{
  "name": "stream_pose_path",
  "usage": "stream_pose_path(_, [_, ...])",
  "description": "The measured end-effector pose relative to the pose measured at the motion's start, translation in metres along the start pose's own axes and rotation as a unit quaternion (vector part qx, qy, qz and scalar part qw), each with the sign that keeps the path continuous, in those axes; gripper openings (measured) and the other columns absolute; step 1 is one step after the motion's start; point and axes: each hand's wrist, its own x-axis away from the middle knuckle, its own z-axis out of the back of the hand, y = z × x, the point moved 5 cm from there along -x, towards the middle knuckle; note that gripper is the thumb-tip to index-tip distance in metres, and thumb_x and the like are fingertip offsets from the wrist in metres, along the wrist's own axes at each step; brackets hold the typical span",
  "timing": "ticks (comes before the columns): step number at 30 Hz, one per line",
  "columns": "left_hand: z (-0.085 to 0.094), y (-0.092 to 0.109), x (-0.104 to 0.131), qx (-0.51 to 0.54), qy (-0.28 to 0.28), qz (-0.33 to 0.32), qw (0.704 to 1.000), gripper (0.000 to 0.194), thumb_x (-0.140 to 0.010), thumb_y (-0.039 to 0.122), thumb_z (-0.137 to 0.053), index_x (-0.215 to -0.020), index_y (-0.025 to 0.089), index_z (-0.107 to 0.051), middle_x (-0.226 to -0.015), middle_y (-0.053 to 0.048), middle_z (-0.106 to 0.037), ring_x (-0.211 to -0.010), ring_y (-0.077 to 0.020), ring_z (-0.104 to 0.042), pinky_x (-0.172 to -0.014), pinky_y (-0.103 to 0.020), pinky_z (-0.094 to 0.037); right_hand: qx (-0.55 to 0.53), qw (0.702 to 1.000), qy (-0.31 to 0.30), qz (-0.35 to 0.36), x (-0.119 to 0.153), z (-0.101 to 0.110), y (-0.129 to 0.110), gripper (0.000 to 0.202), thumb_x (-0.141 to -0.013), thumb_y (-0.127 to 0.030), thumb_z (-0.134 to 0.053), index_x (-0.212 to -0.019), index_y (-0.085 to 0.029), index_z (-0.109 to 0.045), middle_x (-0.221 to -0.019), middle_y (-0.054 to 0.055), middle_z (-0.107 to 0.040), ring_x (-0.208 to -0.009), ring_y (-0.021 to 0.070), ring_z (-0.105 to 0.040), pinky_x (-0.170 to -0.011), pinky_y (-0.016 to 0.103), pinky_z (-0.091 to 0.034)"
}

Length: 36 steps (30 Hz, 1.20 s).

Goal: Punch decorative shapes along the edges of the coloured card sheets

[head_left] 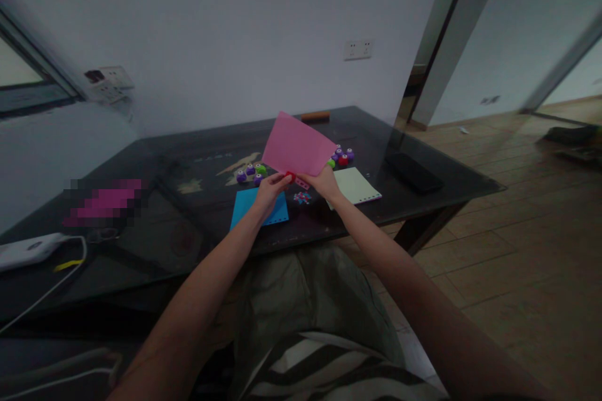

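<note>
Above the table, a pink sheet of paper [300, 144] is tilted up between my two hands. Its lower edge shows a few small punched holes. My left hand [270, 190] is closed around a small red paper punch [290, 177] at that edge. My right hand [324, 182] pinches the sheet's lower right part. Beneath lies a little heap of pink, blue and white paper cut-outs [301, 198]. A blue sheet [277, 208] is partly under my left forearm, and a cream sheet [355, 186] lies by my right wrist; both have holes along the near edge.
Several purple and green punches [251, 170] stand left of the pink sheet, and more purple and red punches [343, 156] stand right. A black flat object [414, 172] lies far right. At left are a white power strip [32, 250] with its cable and a blurred pink item [106, 202].
</note>
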Motion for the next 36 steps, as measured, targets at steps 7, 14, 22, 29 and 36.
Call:
stream_pose_path(7, [-0.0006, -0.0014, -0.0018, 0.023, 0.004, -0.02, 1.0, 0.025, -0.061, 0.03, -0.077, -0.081, 0.015, -0.071, -0.084, -0.006, -0.07, -0.079, -0.0165, -0.063, -0.076, -0.028, -0.046, 0.004, 1.0, 0.006, -0.011, 0.0005, 0.0003, 0.0003, 0.044, -0.061, -0.034, -0.075, -0.097, -0.01, -0.065, -0.094, 0.012, -0.07, -0.102, 0.0267, -0.061, -0.089, 0.039, -0.049])
stream_pose_path(14, [-0.0027, -0.0014, -0.0029, 0.027, -0.006, -0.034, 0.999, 0.022, -0.061, 0.032, -0.077, -0.078, 0.019, -0.073, -0.082, -0.003, -0.07, -0.08, -0.0161, -0.063, -0.085, -0.03, -0.046, 0.001, 1.0, 0.001, -0.008, 0.0004, -0.0003, 0.0006, 0.044, -0.062, -0.034, -0.074, -0.096, -0.01, -0.065, -0.095, 0.013, -0.07, -0.103, 0.0262, -0.061, -0.09, 0.038, -0.049])
stream_pose_path(22, [-0.0025, -0.0002, -0.0022, 0.021, -0.006, -0.034, 0.999, 0.024, -0.062, 0.033, -0.077, -0.079, 0.017, -0.072, -0.083, -0.005, -0.071, -0.083, -0.0186, -0.064, -0.087, -0.034, -0.046, -0.008, 1.0, 0.008, -0.008, 0.0008, 0.0007, -0.002, 0.043, -0.061, -0.032, -0.075, -0.096, -0.009, -0.065, -0.094, 0.014, -0.07, -0.103, 0.0273, -0.061, -0.089, 0.038, -0.049])
stream_pose_path(29, [-0.0038, 0.0023, -0.001, 0.031, -0.008, -0.018, 0.999, 0.025, -0.062, 0.031, -0.077, -0.081, 0.017, -0.072, -0.086, -0.005, -0.07, -0.085, -0.0183, -0.064, -0.086, -0.032, -0.046, -0.004, 1.0, 0.005, -0.008, -0.0009, 0.0013, -0.0024, 0.042, -0.061, -0.031, -0.075, -0.095, -0.01, -0.065, -0.098, 0.014, -0.069, -0.102, 0.0268, -0.061, -0.09, 0.039, -0.049])
stream_pose_path(36, [-0.0051, 0.0031, -0.0004, 0.033, -0.019, -0.017, 0.999, 0.026, -0.062, 0.031, -0.077, -0.083, 0.016, -0.071, -0.086, -0.006, -0.069, -0.081, -0.0167, -0.063, -0.08, -0.031, -0.047, 0.0, 1.0, 0.006, -0.01, -0.0008, 0.0023, -0.0029, 0.041, -0.061, -0.032, -0.075, -0.095, -0.011, -0.065, -0.096, 0.012, -0.07, -0.101, 0.0265, -0.062, -0.089, 0.04, -0.05])
